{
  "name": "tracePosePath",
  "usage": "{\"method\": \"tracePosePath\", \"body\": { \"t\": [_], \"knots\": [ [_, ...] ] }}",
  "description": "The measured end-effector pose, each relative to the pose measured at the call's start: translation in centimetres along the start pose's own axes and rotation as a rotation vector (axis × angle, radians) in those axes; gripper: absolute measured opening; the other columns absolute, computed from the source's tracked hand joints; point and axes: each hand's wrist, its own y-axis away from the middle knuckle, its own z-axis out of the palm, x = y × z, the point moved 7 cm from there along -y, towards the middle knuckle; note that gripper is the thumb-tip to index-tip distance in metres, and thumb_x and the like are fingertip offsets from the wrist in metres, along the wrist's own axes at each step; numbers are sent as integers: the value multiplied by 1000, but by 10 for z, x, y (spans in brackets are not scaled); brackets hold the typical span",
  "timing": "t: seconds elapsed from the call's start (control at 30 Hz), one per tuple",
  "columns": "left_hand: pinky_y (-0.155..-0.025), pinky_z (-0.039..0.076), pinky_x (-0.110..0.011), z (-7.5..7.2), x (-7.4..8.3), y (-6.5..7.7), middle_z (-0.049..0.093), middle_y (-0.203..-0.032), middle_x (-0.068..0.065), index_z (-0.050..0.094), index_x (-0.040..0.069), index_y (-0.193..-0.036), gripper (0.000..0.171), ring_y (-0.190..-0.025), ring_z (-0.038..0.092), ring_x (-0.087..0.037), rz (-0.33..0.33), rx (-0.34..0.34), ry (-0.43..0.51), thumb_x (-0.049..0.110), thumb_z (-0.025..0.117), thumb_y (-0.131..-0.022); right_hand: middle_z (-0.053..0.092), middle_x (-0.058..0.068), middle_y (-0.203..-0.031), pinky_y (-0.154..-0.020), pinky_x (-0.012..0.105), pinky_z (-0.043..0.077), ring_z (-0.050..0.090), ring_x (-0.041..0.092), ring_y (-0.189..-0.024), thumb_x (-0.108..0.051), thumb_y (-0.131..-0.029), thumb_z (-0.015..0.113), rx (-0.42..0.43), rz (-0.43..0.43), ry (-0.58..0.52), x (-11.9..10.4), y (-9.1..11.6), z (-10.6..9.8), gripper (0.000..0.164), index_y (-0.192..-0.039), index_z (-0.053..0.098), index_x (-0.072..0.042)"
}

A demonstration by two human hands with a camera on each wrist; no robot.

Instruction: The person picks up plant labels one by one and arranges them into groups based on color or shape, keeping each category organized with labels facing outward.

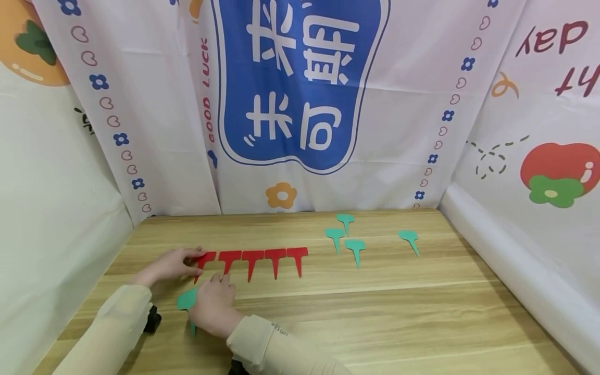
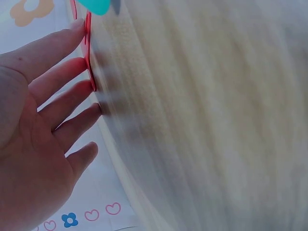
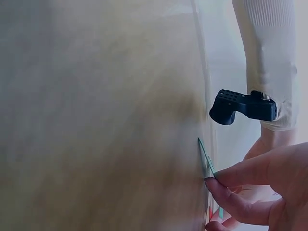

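Our right hand (image 1: 215, 304) pinches a green tag (image 1: 186, 299) between thumb and finger, near and left, just in front of the red row. Our left hand (image 1: 175, 264) is spread, its fingertips touching the leftmost red tag (image 1: 206, 257). Four more red tags (image 1: 253, 255) continue rightward, flat, thin and T-shaped with tapering stems. Four matching green ones (image 1: 355, 245) lie far right on the wood-grained tabletop (image 1: 375, 323).
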Motion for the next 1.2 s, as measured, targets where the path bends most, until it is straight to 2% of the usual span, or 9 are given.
{"method": "tracePosePath", "body": {
  "t": [0.13,0.27,0.43,0.8,1.2],
  "knots": [
    [-103,28,-67,0,0,0,38,-146,-22,51,3,-135,63,-132,29,-52,2,3,-12,36,70,-85,54,-3,-117,-81,34,45,46,16,-105,-49,-75,71,-11,3,-1,-2,1,0,31,-89,69,-21],
    [-102,29,-67,1,0,0,38,-146,-23,52,2,-135,64,-132,30,-53,1,0,-16,37,70,-84,54,-3,-112,-81,34,45,45,15,-103,-49,-75,71,-22,4,-1,-4,1,1,29,-84,68,-21],
    [-102,29,-67,1,-1,0,38,-146,-22,52,3,-135,64,-132,30,-52,0,-3,-13,37,70,-84,54,-4,-110,-81,34,44,45,14,-103,-51,-74,70,-26,24,20,-6,1,3,31,-89,69,-24],
    [-102,28,-68,1,-1,-1,38,-146,-23,51,3,-135,63,-132,30,-53,4,-1,-10,36,69,-85,53,-4,-101,-84,36,42,45,15,-99,-52,-75,70,-64,51,24,-9,1,6,32,-83,67,-21],
    [-102,29,-67,0,-1,0,38,-146,-23,51,3,-135,64,-132,30,-53,17,4,-17,37,70,-84,55,-6,-114,-94,40,40,46,15,-111,-54,-79,66,-120,49,59,-14,1,8,34,-101,68,-29]
  ]
}}
